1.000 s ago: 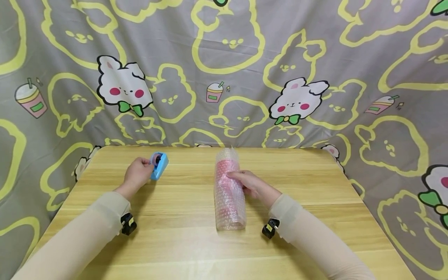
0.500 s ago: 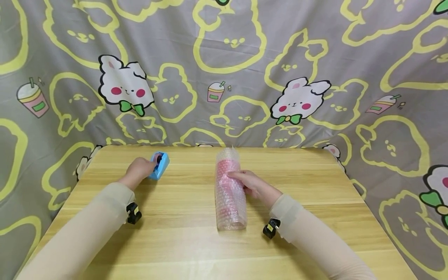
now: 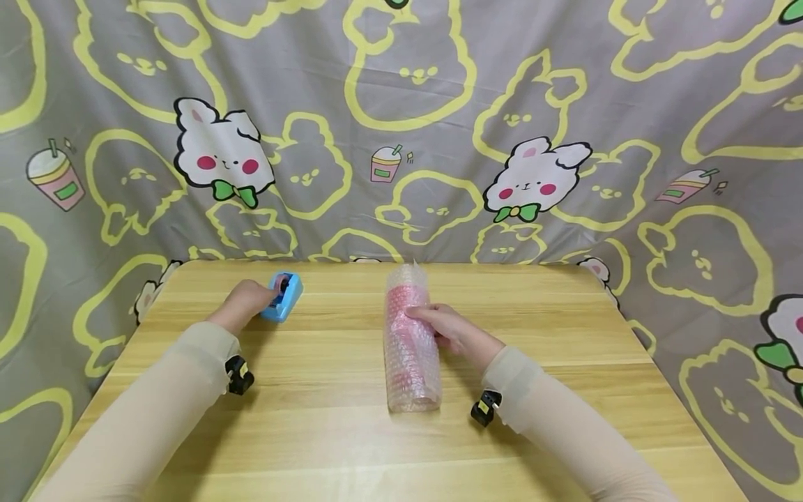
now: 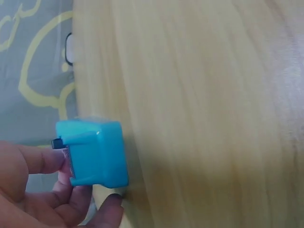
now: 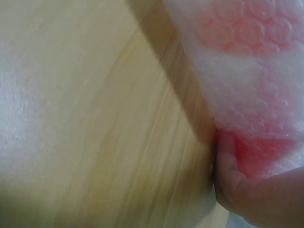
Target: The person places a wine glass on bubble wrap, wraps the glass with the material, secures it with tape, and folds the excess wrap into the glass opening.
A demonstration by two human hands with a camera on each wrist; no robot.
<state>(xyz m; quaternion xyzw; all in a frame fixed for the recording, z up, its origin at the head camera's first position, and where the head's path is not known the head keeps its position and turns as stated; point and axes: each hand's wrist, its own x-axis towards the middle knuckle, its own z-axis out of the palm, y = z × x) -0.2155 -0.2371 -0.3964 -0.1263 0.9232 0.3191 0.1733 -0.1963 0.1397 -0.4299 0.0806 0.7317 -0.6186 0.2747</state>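
Note:
In the head view a small blue tape dispenser (image 3: 290,300) sits at the back left of the table. My left hand (image 3: 247,301) holds it at its left side. The left wrist view has the thumb and fingers (image 4: 43,161) at the end of the dispenser (image 4: 99,156) with the black hub and pinkish tape, partly covering that end. Mid-table lies a roll of bubble wrap (image 3: 410,373) around something pink and red, pointing away from me. My right hand (image 3: 458,331) grips its right side, thumb on top; its other fingers are mostly hidden.
The wooden table (image 3: 339,446) reaches back to a grey curtain (image 3: 439,153) printed with yellow outlines and white rabbits. That curtain also hangs along both sides. A small black camera sits on each wrist, at the left (image 3: 240,376) and right (image 3: 486,408).
My left hand has shifted slightly to the right and further over the dispenser, its thumb now against the tape side. The right hand and the bubble-wrap roll have stayed in place.

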